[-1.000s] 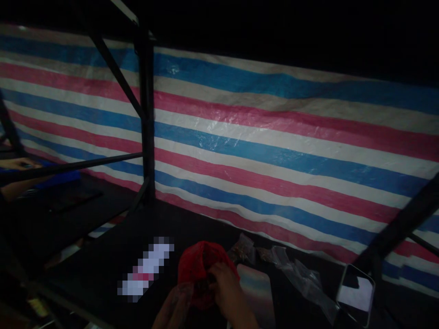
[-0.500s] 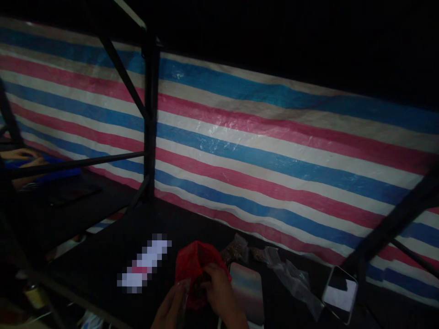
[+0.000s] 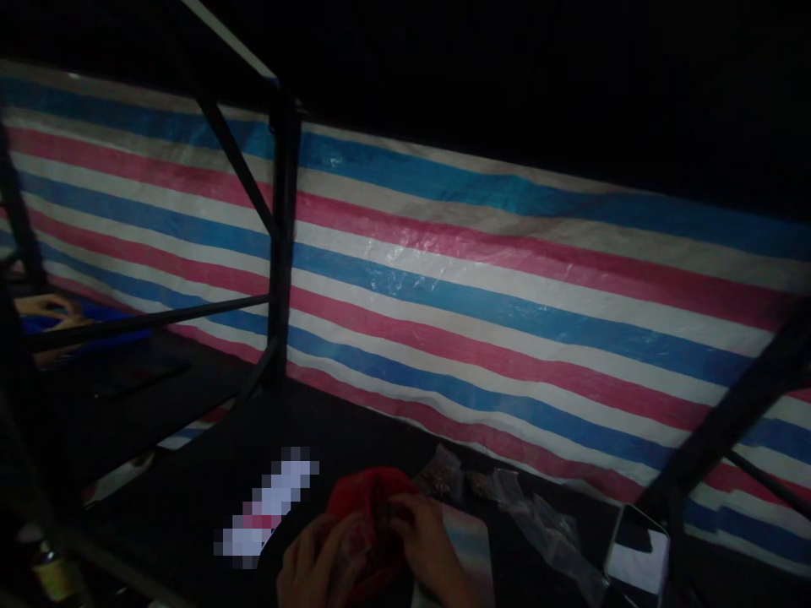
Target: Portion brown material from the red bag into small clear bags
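A red bag (image 3: 364, 485) stands open on the black surface, dark inside. My left hand (image 3: 313, 561) is closed on a small clear plastic bag (image 3: 355, 545) at the near side of the red bag. Over the right part of the red bag's mouth is my right hand (image 3: 431, 536), its fingers bent together at the opening. Whatever the right fingers pinch is too dark to make out. Under the right wrist lies a pale, shiny flat object (image 3: 469, 540). Just behind, a clear bag with small brown bits (image 3: 440, 475) rests on the surface.
Another clear bag of brown bits (image 3: 485, 485) and crumpled clear bags (image 3: 554, 532) lie to the right, then a phone (image 3: 637, 557). A blurred white strip (image 3: 269, 511) is at left. Black metal posts (image 3: 283, 253) frame the surface. Another person's hands (image 3: 57, 312) are far left.
My left hand and its clear bag have come closer to the red bag's mouth. The right hand has drawn slightly right, toward the rim. The whole view has shifted slightly.
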`<state>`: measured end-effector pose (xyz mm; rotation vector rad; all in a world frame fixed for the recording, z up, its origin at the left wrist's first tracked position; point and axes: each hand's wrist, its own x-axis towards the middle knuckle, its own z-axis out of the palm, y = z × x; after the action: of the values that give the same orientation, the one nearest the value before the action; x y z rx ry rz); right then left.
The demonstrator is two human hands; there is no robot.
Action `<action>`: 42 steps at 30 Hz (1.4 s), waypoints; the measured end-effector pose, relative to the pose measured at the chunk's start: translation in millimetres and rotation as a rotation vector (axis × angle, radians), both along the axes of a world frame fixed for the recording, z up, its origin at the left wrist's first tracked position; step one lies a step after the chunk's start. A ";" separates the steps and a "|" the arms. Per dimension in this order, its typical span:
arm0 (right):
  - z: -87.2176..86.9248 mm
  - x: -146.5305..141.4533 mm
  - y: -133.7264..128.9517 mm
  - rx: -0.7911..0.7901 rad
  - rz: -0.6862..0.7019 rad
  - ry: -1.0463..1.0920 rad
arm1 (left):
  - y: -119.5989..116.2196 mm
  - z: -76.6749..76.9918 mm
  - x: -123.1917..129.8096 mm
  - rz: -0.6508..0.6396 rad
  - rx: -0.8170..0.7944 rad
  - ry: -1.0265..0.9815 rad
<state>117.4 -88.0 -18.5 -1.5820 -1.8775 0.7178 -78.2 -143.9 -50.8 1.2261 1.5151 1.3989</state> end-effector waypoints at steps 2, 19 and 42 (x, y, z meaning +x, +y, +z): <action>4.5 4.1 1.1 0.027 -0.019 0.010 | 8.7 -0.5 10.5 -0.051 0.040 0.015; 85.9 -6.4 -14.6 0.093 0.186 -0.091 | 52.9 -13.9 38.0 -0.155 0.143 0.013; 86.2 -1.0 -8.0 0.165 0.132 -0.087 | 42.2 17.4 40.7 -0.116 0.066 -0.126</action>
<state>116.4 -96.0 67.7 -1.4170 -2.0631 0.5416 -37.5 -101.8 -33.4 1.2212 1.3010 1.4316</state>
